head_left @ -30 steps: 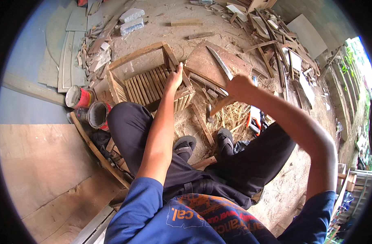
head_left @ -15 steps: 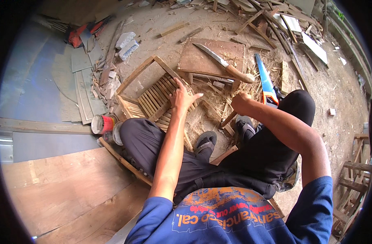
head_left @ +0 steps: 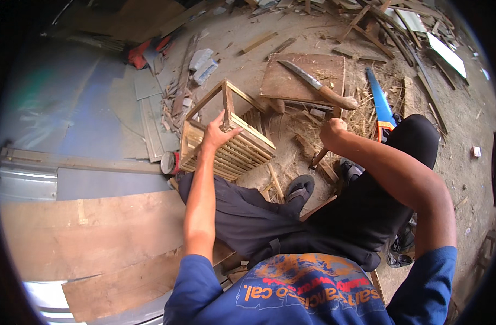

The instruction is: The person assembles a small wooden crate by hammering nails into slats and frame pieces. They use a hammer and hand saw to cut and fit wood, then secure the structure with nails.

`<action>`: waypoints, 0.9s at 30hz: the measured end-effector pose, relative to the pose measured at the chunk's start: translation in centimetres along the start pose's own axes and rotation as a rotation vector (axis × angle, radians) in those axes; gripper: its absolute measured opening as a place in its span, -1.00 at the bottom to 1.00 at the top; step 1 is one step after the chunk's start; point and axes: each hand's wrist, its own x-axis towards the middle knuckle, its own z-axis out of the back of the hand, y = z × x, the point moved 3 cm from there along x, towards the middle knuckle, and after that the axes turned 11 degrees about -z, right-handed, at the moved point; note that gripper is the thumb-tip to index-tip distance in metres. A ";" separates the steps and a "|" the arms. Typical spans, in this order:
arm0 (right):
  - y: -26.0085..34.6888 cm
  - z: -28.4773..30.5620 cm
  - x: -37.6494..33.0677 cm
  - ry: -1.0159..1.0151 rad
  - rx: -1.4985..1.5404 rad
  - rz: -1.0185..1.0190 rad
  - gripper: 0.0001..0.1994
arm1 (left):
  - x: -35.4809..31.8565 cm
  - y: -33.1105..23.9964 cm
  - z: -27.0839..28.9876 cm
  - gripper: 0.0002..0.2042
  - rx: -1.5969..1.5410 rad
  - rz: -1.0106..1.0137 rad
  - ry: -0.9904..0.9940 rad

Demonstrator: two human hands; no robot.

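Littered workshop floor [head_left: 248, 49] surrounds us: our left hand [head_left: 215, 135] now grips the tilted-up slatted crate [head_left: 232, 146], our right hand [head_left: 332, 132] closed on a stick [head_left: 319, 157].

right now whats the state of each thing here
left hand: gripping an upright post of the crate
slatted wooden crate: tilted, resting against the person's leg
right hand: closed in a fist; I cannot tell on what
large knife: lying flat on a board
blue handsaw: lying on the ground
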 end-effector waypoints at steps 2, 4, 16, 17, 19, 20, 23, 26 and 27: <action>-0.3 0.8 -1.0 -0.019 -0.004 0.006 -0.68 | -0.8 0.7 2.3 -0.05 -0.039 -0.084 0.003; -0.5 1.3 -1.3 0.004 0.008 0.024 -0.68 | -1.5 0.8 3.8 -0.11 -0.081 -0.095 0.027; 1.0 4.2 -0.4 0.054 0.004 0.078 -0.70 | -1.2 0.0 10.4 -0.28 -0.255 -0.050 0.215; 1.0 4.5 -0.3 0.059 0.030 0.064 -0.73 | -1.1 0.0 10.5 -0.27 -0.254 -0.053 0.225; 1.2 4.9 0.1 0.035 0.054 0.046 -0.75 | -0.9 -0.3 10.5 -0.34 -0.216 -0.103 0.186; 1.2 5.0 0.3 0.007 0.052 0.042 -0.74 | -0.7 -0.2 10.6 -0.33 -0.219 -0.057 0.185; 1.1 4.8 1.6 0.021 0.035 0.012 -0.72 | 0.1 -0.8 10.7 -0.26 -0.210 -0.035 0.177; 0.8 4.7 2.9 0.073 0.048 -0.026 -0.70 | 0.4 -0.1 11.5 -0.29 -0.233 0.039 0.214; 0.7 4.7 3.2 0.088 0.059 -0.039 -0.70 | 0.6 0.1 11.7 -0.31 -0.243 0.044 0.210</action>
